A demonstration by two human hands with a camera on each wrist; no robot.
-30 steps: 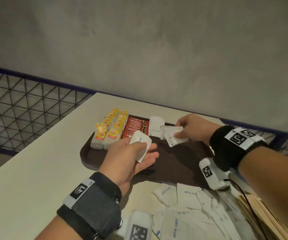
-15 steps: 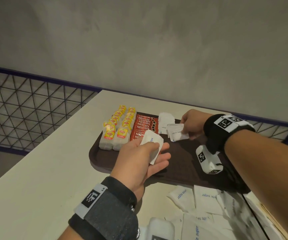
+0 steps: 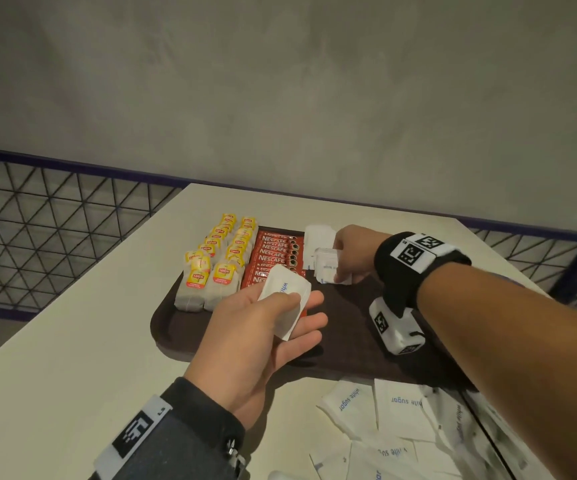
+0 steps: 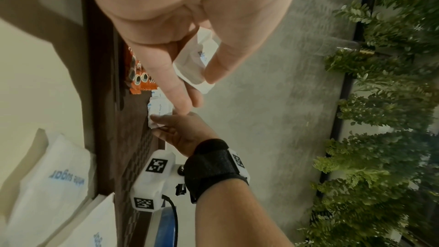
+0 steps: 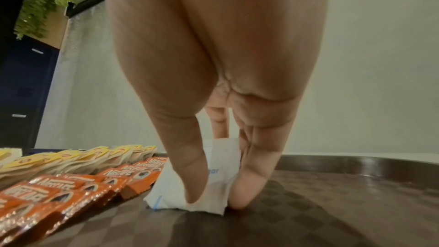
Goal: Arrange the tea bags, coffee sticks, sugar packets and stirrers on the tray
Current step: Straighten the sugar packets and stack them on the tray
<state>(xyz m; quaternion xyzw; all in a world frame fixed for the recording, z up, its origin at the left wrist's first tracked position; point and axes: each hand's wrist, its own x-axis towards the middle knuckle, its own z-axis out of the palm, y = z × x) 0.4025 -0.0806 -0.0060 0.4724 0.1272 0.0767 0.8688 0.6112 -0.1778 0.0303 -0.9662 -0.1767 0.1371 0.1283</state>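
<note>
Pinching sugar packets (image 3: 328,268) over tray (image 3: 346,341).

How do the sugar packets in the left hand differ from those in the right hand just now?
The white paper sugar packets that the left hand holds hang in the air above the brown plastic tray; the white sugar packets pinched by the right hand stand on edge on the tray floor, beside the red coffee sticks. Both are small stacks with blue print.

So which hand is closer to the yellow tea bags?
Left. The left hand hovers just in front of the yellow-tagged tea bags; the right hand is beyond the red coffee sticks.
</note>
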